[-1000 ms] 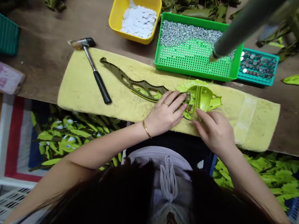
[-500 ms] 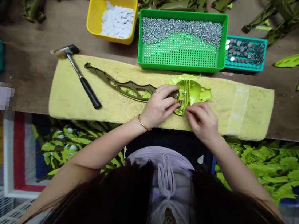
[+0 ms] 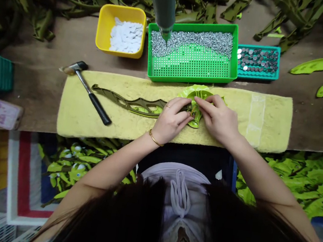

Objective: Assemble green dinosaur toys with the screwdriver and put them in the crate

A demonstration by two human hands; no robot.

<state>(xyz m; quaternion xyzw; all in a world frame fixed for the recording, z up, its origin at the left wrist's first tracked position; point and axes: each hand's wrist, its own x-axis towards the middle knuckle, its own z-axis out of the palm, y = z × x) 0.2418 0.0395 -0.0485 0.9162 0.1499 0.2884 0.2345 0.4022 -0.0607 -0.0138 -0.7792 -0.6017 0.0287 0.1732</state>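
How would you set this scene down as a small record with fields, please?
Left hand: over the right part of the olive strip, fingertips at the lime-green shell
Right hand: at the lime-green shell, fingertips close together; whether they hold anything is unclear
Work surface: yellow cloth, under both parts
Hammer: handle on the cloth, head at its far left corner
Yellow bowl: white pieces
Green basket: small metal pieces, mostly toward the far side
Teal tray: round metal pieces
Overhead tool: tip pointing down over the green basket

The right hand has moved farther up over the lime-green shell
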